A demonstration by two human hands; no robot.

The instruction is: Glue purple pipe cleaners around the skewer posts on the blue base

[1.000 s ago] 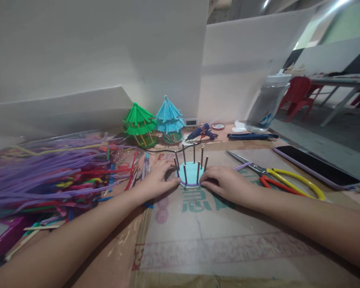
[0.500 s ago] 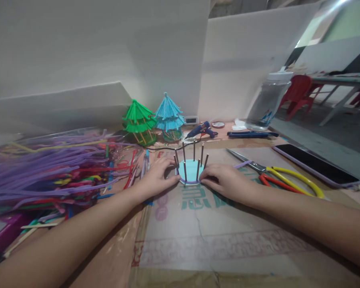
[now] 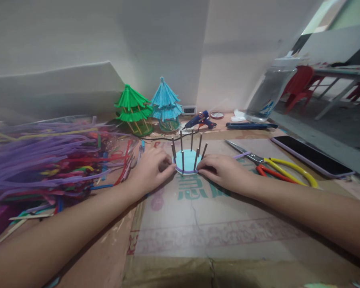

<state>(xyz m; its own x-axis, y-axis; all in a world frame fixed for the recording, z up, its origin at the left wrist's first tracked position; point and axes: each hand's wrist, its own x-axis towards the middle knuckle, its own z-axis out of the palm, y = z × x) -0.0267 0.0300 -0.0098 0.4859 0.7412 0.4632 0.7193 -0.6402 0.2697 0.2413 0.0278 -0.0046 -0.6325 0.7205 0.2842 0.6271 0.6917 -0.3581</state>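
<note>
A round light-blue base (image 3: pixel 187 159) with several upright brown sticks stands on a cardboard sheet. Along its near edge, outside the sticks, runs a purple strip (image 3: pixel 186 171). My left hand (image 3: pixel 156 166) pinches the strip at the base's left edge. At the right edge my right hand (image 3: pixel 217 170) has thumb and fingers closed on the same strip. A purple length shows beyond my right hand, lying across the scissors (image 3: pixel 258 159).
Purple and coloured pipe cleaners (image 3: pixel 48 160) are heaped at left. Behind stand a green model (image 3: pixel 133 106), a blue model (image 3: pixel 166 104), a glue gun (image 3: pixel 199 120) and a bottle (image 3: pixel 270 92). A cutter (image 3: pixel 252 126) and phone (image 3: pixel 312 156) lie right.
The view has shifted, so the table items appear slightly higher. My left fingertips sit a little nearer the front of the base. Both hands remain at its edges.
</note>
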